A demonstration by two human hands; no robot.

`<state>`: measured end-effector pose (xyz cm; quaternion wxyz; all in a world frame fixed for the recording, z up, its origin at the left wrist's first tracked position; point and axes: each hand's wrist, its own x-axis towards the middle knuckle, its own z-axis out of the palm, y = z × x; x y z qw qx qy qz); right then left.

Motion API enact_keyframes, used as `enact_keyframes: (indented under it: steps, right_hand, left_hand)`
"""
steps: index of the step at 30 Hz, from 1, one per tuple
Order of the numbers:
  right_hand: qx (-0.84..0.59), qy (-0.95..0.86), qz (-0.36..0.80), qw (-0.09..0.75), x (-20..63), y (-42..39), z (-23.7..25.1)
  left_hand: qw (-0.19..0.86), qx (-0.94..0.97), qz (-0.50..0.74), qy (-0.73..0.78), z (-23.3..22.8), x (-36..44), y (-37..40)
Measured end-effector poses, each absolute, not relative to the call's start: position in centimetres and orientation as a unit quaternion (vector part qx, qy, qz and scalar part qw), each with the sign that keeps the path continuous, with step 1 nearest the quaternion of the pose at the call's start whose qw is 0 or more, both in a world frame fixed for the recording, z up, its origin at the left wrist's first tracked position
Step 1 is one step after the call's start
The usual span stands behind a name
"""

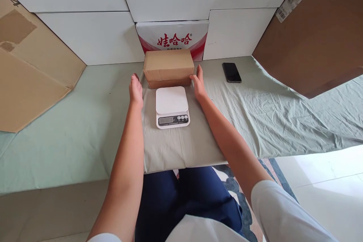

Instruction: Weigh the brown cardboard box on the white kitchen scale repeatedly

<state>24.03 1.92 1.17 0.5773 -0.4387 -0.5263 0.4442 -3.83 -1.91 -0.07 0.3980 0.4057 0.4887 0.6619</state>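
Your left hand (135,91) lies open just left of the box (168,67), not touching it. Your right hand (199,83), open, touches its right end. The scale (171,106) sits directly before the box.

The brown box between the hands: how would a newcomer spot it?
Find the white scale on the green-grey cloth. Just behind it sits the brown box, with the left hand and right hand either side. Plain brown, unlike the red-lettered carton behind.

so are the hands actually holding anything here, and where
Nothing is gripped. The left hand is open, just left of the cardboard box, apart from it. The right hand lies flat by the box's right end; contact cannot be told.
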Motion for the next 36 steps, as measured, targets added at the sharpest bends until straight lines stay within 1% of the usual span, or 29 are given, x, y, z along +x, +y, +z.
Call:
enact_keyframes:
  steps: [5,10,16,19,22,25,28,32,36]
  right_hand:
    - [-0.427,-0.532,0.469,0.561,24.1,1.7,1.3]
    - [-0.405,-0.577,0.446,0.551,23.2,0.6,1.9]
    - [-0.409,-0.584,0.443,0.544,22.9,0.5,1.7]
    - [-0.400,-0.581,0.445,0.552,22.8,0.8,1.7]
    - [-0.374,-0.586,0.451,0.559,22.7,0.4,3.0]
    - [-0.333,-0.618,0.439,0.561,23.2,-1.8,5.2]
    - [-0.304,-0.650,0.424,0.552,24.3,-5.8,6.4]
    - [-0.300,-0.655,0.414,0.557,25.7,-11.7,4.5]
    - [-0.310,-0.639,0.420,0.565,26.1,-14.5,2.6]
  left_hand:
    - [0.412,0.407,0.655,0.485,-0.5,-3.1,-1.5]
    - [0.430,0.446,0.638,0.457,-0.5,-1.7,-1.6]
    - [0.431,0.435,0.638,0.468,-0.4,-1.5,-1.8]
    - [0.427,0.431,0.640,0.471,0.0,-1.5,-1.8]
    - [0.411,0.439,0.646,0.470,1.4,-1.7,-2.5]
    - [0.384,0.479,0.648,0.451,3.3,-1.6,-5.4]
    - [0.355,0.518,0.647,0.433,4.5,-1.0,-10.4]
    - [0.319,0.545,0.650,0.423,3.8,0.4,-16.8]
    - [0.317,0.546,0.643,0.432,2.4,1.1,-19.5]
